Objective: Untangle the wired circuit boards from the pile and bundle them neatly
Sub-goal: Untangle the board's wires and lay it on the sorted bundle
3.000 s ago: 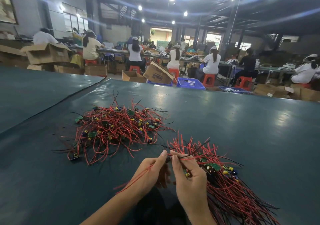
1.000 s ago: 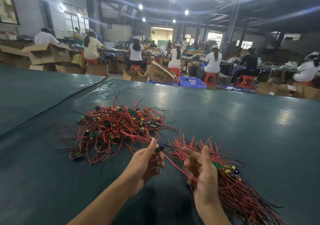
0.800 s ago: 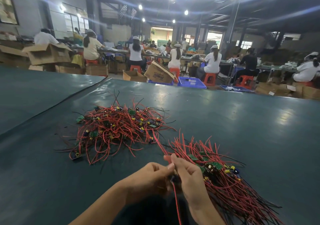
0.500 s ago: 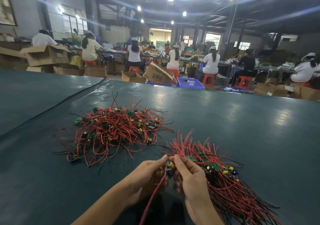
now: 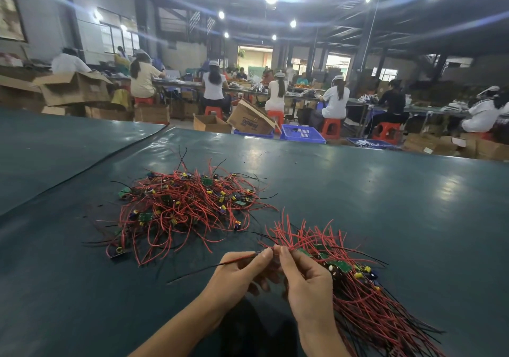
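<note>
We have one view only, worn on the head (wide-angle, so edges bend): it looks forward and down across the green table [image 5: 358, 191], left hand [image 5: 239, 274] and right hand [image 5: 308, 282] close beneath us, seated workers [image 5: 213, 86] far ahead.

one printed mark only: blue lettering on the side of a tipped cardboard box [image 5: 249, 121] on the floor beyond the table. the word runs slanted and is too blurred to read. no other text, number or sign legible.
</note>
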Demonstrator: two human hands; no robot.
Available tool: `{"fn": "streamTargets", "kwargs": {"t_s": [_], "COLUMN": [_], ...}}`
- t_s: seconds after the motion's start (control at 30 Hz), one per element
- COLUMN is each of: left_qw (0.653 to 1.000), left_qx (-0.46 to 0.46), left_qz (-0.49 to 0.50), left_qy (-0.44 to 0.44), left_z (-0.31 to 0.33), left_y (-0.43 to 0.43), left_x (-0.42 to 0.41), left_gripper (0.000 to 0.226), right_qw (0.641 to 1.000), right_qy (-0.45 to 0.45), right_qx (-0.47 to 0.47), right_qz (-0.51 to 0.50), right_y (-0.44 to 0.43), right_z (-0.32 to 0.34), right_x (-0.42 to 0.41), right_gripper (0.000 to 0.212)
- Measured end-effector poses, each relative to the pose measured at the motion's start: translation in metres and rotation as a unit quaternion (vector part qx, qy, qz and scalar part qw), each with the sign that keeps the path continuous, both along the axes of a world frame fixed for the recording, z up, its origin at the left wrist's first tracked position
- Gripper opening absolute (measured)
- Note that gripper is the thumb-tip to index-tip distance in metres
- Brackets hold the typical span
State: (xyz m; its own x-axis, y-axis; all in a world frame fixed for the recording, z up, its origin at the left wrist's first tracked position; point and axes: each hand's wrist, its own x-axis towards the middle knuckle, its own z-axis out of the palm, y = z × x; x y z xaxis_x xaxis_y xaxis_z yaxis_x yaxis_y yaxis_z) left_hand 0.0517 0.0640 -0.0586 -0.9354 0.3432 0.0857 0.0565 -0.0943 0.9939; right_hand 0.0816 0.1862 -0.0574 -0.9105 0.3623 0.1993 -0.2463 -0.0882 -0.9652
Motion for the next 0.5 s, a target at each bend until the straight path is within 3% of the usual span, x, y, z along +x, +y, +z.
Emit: {"fn": "streamTargets", "kwargs": {"t_s": [0.2,0.5], "left_qw": [1.000,0.997], "left_qx": [-0.009,-0.005], "left_qz": [-0.012,-0.043], "left_qy": [0.022,0.059], "left_z": [0.003,0.015], "left_y": [0.000,-0.010], "left_x": [0.002,0.002], "left_gripper": [0.047,0.046], "right_qw": [0.989,0.958], "right_qy": [-0.050,-0.016], "right_qx": [-0.124,-0.238], "right_qz": [-0.063,-0.161], "right_y": [0.010,0.051], "right_z": [0.000,0.008], "right_x": [-0.007,-0.009], "right_gripper": [0.022,0.010]}}
